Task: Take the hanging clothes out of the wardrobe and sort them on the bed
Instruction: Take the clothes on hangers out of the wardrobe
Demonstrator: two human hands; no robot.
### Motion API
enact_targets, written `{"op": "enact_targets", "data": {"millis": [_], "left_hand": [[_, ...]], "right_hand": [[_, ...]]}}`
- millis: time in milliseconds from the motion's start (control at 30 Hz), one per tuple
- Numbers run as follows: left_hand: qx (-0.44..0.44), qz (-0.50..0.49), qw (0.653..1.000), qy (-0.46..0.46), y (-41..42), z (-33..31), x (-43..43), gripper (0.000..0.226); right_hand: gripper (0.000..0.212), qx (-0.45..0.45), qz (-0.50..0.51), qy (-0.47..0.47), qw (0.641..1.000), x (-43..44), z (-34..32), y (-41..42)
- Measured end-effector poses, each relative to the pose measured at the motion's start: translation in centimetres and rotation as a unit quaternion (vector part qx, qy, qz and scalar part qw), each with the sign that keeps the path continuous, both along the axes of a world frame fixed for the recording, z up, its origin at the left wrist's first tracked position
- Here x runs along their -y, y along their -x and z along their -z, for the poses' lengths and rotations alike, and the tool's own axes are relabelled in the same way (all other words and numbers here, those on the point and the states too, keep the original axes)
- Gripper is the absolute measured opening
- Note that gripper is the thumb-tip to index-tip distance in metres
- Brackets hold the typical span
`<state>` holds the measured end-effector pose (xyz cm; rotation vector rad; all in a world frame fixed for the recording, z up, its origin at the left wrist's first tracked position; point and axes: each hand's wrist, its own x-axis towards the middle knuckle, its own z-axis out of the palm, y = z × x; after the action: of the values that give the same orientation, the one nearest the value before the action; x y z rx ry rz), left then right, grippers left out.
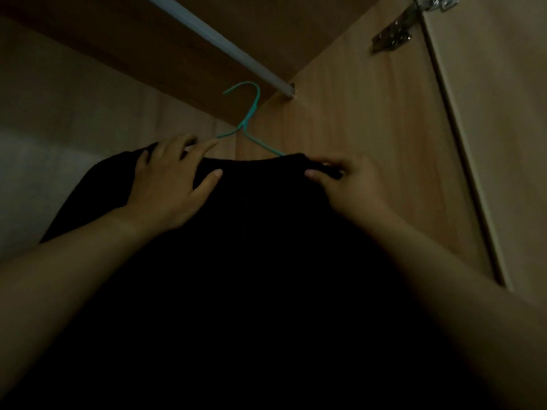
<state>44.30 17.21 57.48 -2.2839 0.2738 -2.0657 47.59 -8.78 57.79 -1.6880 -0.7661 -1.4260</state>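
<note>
Left hand (168, 184) at nine o'clock and right hand (349, 184) at three each grip the black garment (260, 232) by a shoulder, while its teal wire hanger (253, 113) at twelve could snag the wardrobe rail (225, 42).

I'm reading no text, label, brand, number or sign anywhere in this dim view. Nothing legible is showing on the black garment (251, 232), the teal hanger (252, 113), the wooden side panel (370, 128) of the wardrobe or the metal hinge (393, 34).
</note>
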Motion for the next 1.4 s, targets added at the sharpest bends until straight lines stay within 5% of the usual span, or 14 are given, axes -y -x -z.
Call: {"op": "enact_targets", "data": {"millis": [200,367,567,967,1400], "left_hand": [[-0.056,0.013,0.995,-0.087,4.2,7.0,-1.6,0.055],[-0.118,0.192,0.974,0.026,7.6,15.9,-1.2,0.033],[-0.15,0.234,0.958,0.068,11.0,25.7,1.7,0.03],[-0.23,0.359,0.905,-0.014,23.3,35.9,12.3,0.023],[-0.343,0.532,0.772,-0.061,43.4,43.2,31.9,0.018]], "right_hand": [[0.031,-0.06,-0.105,0.015,0.993,1.0,10.7,4.3],[0.034,-0.084,-0.001,0.123,0.989,1.4,19.9,7.9],[0.032,-0.109,0.031,0.17,0.979,1.9,29.2,13.9],[0.025,-0.169,0.169,0.047,0.97,9.5,42.2,33.9],[0.023,-0.235,0.354,-0.052,0.904,24.5,49.6,62.3]]}}
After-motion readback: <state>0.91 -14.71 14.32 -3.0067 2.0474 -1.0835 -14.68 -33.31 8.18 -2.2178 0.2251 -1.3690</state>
